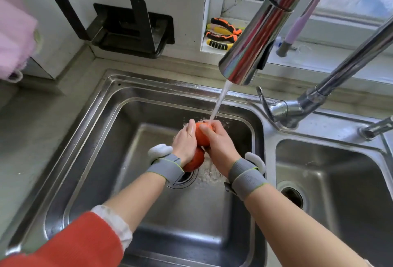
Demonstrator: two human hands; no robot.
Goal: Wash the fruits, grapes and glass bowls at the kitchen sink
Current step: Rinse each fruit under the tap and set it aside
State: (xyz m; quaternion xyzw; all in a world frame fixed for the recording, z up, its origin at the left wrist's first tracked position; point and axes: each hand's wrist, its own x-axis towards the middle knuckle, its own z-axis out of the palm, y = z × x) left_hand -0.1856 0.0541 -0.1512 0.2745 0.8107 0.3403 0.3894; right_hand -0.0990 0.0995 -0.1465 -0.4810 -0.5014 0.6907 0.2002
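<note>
Two orange-red round fruits are in the left sink basin (89,143). Both hands hold the upper fruit (202,136) under the stream of water (219,103) from the faucet spout (253,39). My left hand (184,141) cups its left side, and my right hand (217,141) curls fingers over its top and right side. The lower fruit (194,161) shows below my left wrist, above the drain; whether a hand holds it I cannot tell. Both wrists wear grey bands.
A second basin (331,173) lies to the right, past the faucet base (287,113). A black folding rack (131,28) stands on the counter behind the sink. Pliers (223,32) lie on the window sill. A pink cloth (14,30) hangs at the left.
</note>
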